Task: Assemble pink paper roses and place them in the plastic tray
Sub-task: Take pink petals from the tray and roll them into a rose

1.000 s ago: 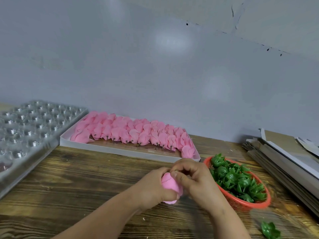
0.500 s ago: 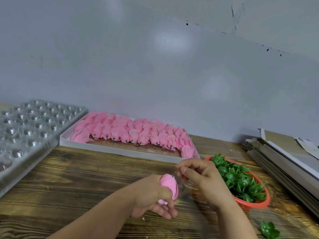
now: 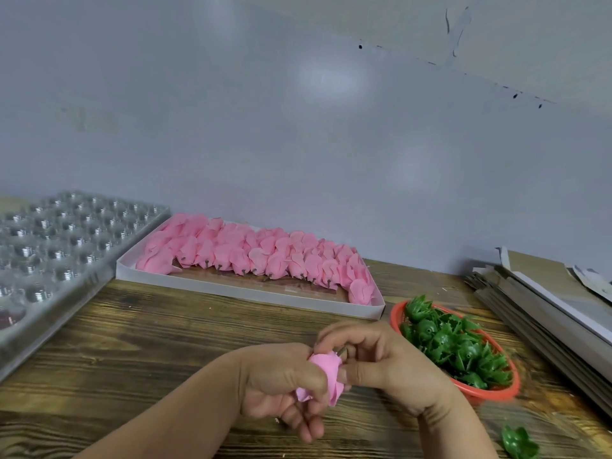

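a: where is the pink paper rose (image 3: pixel 326 376)?
b: above the wooden surface (image 3: pixel 165 342), gripped in the left hand (image 3: pixel 281 385).
a: what changed?
b: the right hand (image 3: pixel 381 362) has closed back in, pinching its base; still assembling.

Wooden table (image 3: pixel 165 342) bears tray (image 3: pixel 49 293), box (image 3: pixel 248 293), basket (image 3: pixel 490 392).

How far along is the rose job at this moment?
Done: none that shows; the plastic tray at far left seems to hold no pink roses, though its near end is blurred. In hand: the left hand grips one pink rose while the right hand pinches at its stem end. Left: rows of pink blooms in the white box, and green pieces in the red basket.
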The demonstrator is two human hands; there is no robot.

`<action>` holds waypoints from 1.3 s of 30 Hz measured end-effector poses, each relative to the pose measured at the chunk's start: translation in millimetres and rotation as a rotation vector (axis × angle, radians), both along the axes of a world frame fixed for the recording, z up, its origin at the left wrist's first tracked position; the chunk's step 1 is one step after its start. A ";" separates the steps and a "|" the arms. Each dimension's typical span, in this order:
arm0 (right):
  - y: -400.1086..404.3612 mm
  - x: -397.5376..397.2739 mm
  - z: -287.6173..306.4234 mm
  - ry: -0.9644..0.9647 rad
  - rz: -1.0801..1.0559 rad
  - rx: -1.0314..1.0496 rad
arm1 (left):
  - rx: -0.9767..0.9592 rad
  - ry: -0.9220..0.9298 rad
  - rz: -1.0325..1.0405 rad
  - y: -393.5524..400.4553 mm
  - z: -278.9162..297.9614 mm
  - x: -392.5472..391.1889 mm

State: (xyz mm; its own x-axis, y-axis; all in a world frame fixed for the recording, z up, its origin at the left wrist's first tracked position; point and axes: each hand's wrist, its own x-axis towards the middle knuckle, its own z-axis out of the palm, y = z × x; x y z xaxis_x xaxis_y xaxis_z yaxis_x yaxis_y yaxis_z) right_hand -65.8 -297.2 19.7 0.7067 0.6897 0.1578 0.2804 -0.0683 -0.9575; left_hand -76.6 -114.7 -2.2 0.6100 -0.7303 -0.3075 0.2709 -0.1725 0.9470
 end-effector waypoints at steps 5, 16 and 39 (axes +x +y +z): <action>3.6 1.7 -2.6 -0.047 -0.081 -0.042 | -0.095 0.055 0.020 3.8 -2.6 4.8; 8.9 13.0 -3.5 0.125 -0.709 0.438 | -0.187 0.043 0.166 -2.5 -4.7 0.0; 63.9 -8.4 -13.6 0.652 -0.590 0.508 | -0.604 -0.025 0.785 -24.0 -3.6 5.6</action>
